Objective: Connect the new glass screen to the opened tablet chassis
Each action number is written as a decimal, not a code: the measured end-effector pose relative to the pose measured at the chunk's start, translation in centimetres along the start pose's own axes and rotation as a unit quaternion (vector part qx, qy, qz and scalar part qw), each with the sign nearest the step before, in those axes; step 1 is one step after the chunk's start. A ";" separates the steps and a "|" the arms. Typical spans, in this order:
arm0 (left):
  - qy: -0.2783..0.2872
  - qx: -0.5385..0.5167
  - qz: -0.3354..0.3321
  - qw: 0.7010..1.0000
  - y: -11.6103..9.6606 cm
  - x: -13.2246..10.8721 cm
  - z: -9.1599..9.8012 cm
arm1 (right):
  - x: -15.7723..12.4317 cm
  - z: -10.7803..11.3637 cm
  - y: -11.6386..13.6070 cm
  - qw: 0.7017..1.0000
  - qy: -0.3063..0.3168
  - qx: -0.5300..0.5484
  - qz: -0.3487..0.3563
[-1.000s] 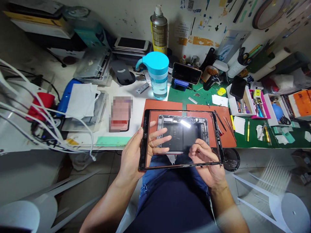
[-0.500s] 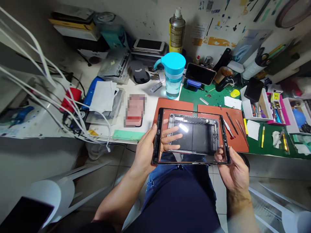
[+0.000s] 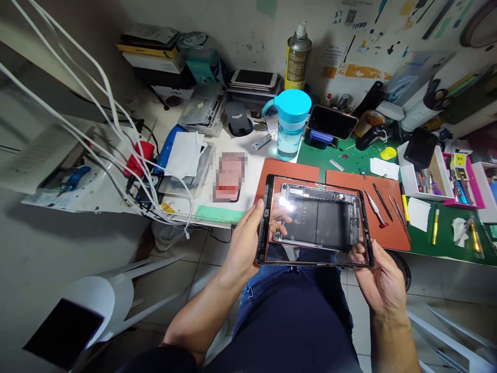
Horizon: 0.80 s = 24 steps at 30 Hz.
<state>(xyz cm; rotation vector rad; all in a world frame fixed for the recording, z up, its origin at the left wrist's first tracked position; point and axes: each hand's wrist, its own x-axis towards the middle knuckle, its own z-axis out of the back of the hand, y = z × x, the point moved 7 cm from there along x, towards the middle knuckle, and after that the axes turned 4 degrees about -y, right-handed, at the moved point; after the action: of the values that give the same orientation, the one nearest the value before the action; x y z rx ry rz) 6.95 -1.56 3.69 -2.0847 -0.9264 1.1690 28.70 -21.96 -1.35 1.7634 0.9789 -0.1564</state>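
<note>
Seated at the desk (image 3: pixel 248 207), view down onto lap and both hands. Left hand (image 3: pixel 246 243) closed round the left short edge of a black-framed glass panel (image 3: pixel 310 262): thumb lies on top of the bezel, fingers curl underneath and show through the glass. Right hand (image 3: pixel 382 282) grips the panel's near right corner, thumb on the top face, remaining fingers tucked below, palm turned upward. Panel held roughly level, clear of the desk, over the front edge and the person's knees, long side running left to right. Through the glass: an open tablet shell (image 3: pixel 322 220) with dark battery cells and a metal rim, apparently lying on the red mat (image 3: pixel 289 170) at the front of the desk; a bright reflection sits on the glass near the left fingers. Second red mat (image 3: pixel 392 235) just right of the panel, carrying a red-tipped screwdriver (image 3: pixel 375 207) and thin tweezers (image 3: pixel 396 210). Behind the mats, a blue-lidded water jug (image 3: pixel 289 124), a spray can (image 3: pixel 297 54) against the wall, and a phone (image 3: pixel 332 122) propped on a blue stand.
</note>
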 end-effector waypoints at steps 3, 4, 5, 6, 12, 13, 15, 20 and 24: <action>0.005 -0.012 -0.003 1.000 0.0 -0.1 0.1 | 0.0 -0.1 -0.2 1.000 0.005 0.000 -0.004; 0.008 -0.015 -0.003 1.000 0.0 -0.1 0.1 | 0.0 -0.1 -0.2 1.000 0.005 -0.001 -0.003; 0.011 -0.015 -0.002 1.000 0.0 -0.2 0.1 | 0.0 -0.1 -0.2 1.000 0.006 -0.002 -0.002; 0.015 -0.011 0.000 1.000 0.0 -0.2 0.1 | 0.0 0.0 -0.2 1.000 0.008 -0.003 -0.002; 0.009 -0.003 -0.008 1.000 -0.2 -0.3 0.1 | 0.0 0.1 -0.4 1.000 0.018 -0.021 -0.002; 0.010 -0.004 -0.007 1.000 -0.2 -0.4 0.1 | 0.1 0.1 -0.4 1.000 0.019 -0.024 -0.002; 0.012 0.002 -0.003 1.000 -0.1 -0.4 0.1 | 0.1 0.2 -0.4 0.999 0.018 -0.026 -0.003; 0.025 0.020 -0.010 0.999 0.2 -0.3 0.5 | 0.2 0.7 -0.8 0.999 0.022 -0.032 -0.011; 0.032 -0.004 -0.030 0.999 -0.1 -0.4 0.3 | 0.4 1.1 -1.1 0.999 0.024 -0.035 -0.016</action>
<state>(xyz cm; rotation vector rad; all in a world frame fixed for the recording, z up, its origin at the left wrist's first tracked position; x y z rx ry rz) 6.51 -1.77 3.75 -2.0746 -0.9576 1.0632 28.62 -22.53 -2.85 1.6944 1.0348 -0.0988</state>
